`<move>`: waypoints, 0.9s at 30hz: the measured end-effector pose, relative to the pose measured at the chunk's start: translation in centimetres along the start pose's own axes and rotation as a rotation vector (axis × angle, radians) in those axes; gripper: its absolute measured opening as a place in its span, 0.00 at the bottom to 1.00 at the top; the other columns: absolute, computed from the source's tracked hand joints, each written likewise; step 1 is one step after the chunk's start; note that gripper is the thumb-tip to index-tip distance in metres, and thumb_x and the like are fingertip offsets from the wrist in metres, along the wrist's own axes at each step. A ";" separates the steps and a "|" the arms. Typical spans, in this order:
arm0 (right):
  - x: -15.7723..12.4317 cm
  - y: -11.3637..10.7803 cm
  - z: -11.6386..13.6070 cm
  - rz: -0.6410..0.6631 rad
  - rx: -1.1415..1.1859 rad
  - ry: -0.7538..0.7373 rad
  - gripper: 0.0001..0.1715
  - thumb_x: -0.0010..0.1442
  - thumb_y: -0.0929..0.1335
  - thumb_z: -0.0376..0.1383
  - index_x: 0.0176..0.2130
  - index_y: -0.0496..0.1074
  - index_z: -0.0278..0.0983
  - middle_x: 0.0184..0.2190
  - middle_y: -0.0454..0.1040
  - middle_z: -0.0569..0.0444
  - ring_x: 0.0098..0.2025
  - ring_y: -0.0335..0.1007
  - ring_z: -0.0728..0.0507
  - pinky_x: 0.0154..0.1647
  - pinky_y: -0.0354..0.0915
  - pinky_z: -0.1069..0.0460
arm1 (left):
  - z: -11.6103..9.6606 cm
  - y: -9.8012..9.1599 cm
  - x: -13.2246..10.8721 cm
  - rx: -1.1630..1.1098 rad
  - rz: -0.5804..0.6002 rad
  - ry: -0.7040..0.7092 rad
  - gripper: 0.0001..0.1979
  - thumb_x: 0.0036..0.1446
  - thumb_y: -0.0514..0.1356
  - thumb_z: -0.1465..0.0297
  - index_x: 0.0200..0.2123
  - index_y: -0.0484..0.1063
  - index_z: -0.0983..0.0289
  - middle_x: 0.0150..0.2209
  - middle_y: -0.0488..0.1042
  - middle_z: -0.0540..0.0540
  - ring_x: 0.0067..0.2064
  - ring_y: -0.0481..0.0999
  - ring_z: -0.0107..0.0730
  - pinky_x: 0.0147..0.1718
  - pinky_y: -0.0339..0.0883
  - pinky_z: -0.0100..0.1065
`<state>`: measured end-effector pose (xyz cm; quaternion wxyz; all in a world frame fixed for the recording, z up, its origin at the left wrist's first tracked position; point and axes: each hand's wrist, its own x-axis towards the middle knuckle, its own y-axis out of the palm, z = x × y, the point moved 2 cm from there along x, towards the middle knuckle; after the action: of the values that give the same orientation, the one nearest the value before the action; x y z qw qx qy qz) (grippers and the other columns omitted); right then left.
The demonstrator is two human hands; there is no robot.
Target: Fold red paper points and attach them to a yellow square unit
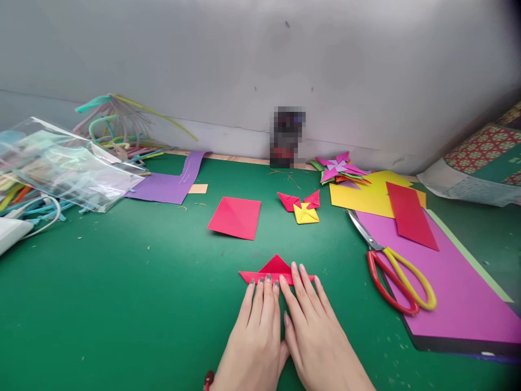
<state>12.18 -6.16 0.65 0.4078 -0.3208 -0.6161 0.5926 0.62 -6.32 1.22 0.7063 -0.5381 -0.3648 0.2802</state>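
A folded piece of red paper (275, 265) lies on the green table, its peak pointing away from me and a long strip running along its near side. My left hand (257, 331) rests flat with fingers stretched out, the fingertips on the near edge of the strip. Beside it, my right hand (311, 326) lies flat too, its fingers covering the strip's right part. The thumbs come close together between the hands. Farther back is a creased red paper square (235, 218). To its right sits a small origami piece with red points and a yellow folded square (306, 213).
Scissors (393, 266) with red and yellow handles lie on a purple paper stack (459, 293) at right. Behind are yellow sheets (358, 195), a red strip (411, 214) and folded paper stars (337, 167). Purple paper (163, 187) and a clear bag (69, 163) are left.
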 end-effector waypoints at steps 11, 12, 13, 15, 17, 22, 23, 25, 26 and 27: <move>-0.1 -0.1 -0.2 0.093 0.035 0.042 0.31 0.60 0.54 0.37 0.61 0.41 0.35 0.61 0.40 0.47 0.61 0.35 0.37 0.55 0.49 0.36 | -0.1 0.1 -0.1 -0.006 0.012 -0.016 0.25 0.57 0.43 0.60 0.49 0.65 0.72 0.51 0.65 0.61 0.54 0.61 0.42 0.52 0.52 0.43; -0.1 0.0 -0.2 0.100 0.032 0.047 0.31 0.60 0.54 0.37 0.61 0.40 0.35 0.61 0.40 0.47 0.61 0.35 0.37 0.55 0.49 0.35 | -0.1 0.1 0.0 -0.003 0.010 -0.015 0.25 0.57 0.43 0.61 0.49 0.65 0.71 0.51 0.65 0.61 0.54 0.62 0.42 0.52 0.52 0.43; -0.1 0.0 -0.2 0.104 0.030 0.050 0.31 0.60 0.54 0.37 0.61 0.39 0.35 0.61 0.40 0.47 0.61 0.35 0.37 0.55 0.49 0.35 | -0.1 0.1 0.0 0.000 0.007 -0.016 0.25 0.57 0.43 0.61 0.49 0.65 0.72 0.51 0.65 0.61 0.53 0.62 0.42 0.52 0.52 0.43; -0.1 0.1 -0.2 0.101 0.026 0.060 0.32 0.60 0.54 0.37 0.61 0.38 0.35 0.61 0.39 0.48 0.61 0.35 0.38 0.55 0.48 0.36 | -0.2 0.1 -0.1 0.008 0.002 -0.016 0.25 0.56 0.43 0.61 0.49 0.65 0.72 0.51 0.65 0.62 0.53 0.62 0.42 0.52 0.52 0.43; -0.1 0.2 -0.1 0.086 0.018 0.072 0.32 0.60 0.54 0.38 0.61 0.37 0.34 0.61 0.40 0.48 0.61 0.35 0.38 0.55 0.48 0.36 | -0.2 0.1 -0.1 0.014 0.004 -0.019 0.25 0.56 0.44 0.62 0.48 0.65 0.72 0.51 0.65 0.62 0.53 0.62 0.42 0.52 0.52 0.43; -0.1 0.2 0.0 0.060 -0.003 0.074 0.32 0.61 0.54 0.39 0.61 0.38 0.33 0.61 0.42 0.47 0.61 0.37 0.38 0.55 0.48 0.37 | -0.1 0.0 -0.1 -0.001 0.002 -0.021 0.24 0.56 0.43 0.62 0.48 0.67 0.72 0.51 0.66 0.62 0.53 0.62 0.42 0.52 0.51 0.43; -0.1 0.2 0.0 0.056 -0.008 0.073 0.32 0.61 0.54 0.39 0.61 0.39 0.33 0.61 0.42 0.47 0.61 0.38 0.38 0.55 0.48 0.37 | 0.0 -0.1 -0.1 -0.009 -0.001 -0.014 0.24 0.57 0.43 0.62 0.47 0.67 0.71 0.50 0.66 0.61 0.53 0.62 0.42 0.52 0.51 0.43; 0.0 0.1 0.0 0.046 -0.014 0.071 0.33 0.61 0.54 0.39 0.61 0.39 0.32 0.61 0.43 0.46 0.61 0.38 0.38 0.55 0.48 0.37 | 0.2 -0.1 0.0 -0.024 0.002 0.008 0.24 0.57 0.44 0.62 0.47 0.67 0.71 0.50 0.67 0.61 0.53 0.62 0.42 0.52 0.51 0.44; 0.0 0.1 0.0 0.041 -0.015 0.069 0.33 0.61 0.54 0.39 0.61 0.39 0.32 0.60 0.43 0.45 0.61 0.38 0.37 0.55 0.48 0.37 | 0.3 -0.1 0.0 -0.033 0.009 0.020 0.24 0.57 0.44 0.62 0.47 0.67 0.70 0.50 0.66 0.61 0.53 0.62 0.42 0.52 0.51 0.44; 0.0 0.0 0.0 0.038 -0.015 0.068 0.33 0.61 0.55 0.39 0.61 0.40 0.32 0.60 0.43 0.45 0.61 0.39 0.37 0.55 0.48 0.37 | 0.4 -0.2 0.0 -0.039 0.014 0.026 0.24 0.56 0.44 0.61 0.47 0.67 0.69 0.51 0.66 0.60 0.53 0.62 0.43 0.51 0.51 0.45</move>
<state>12.12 -6.14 0.62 0.4149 -0.3556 -0.5999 0.5844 0.31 -6.19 1.42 0.6983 -0.5579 -0.3573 0.2711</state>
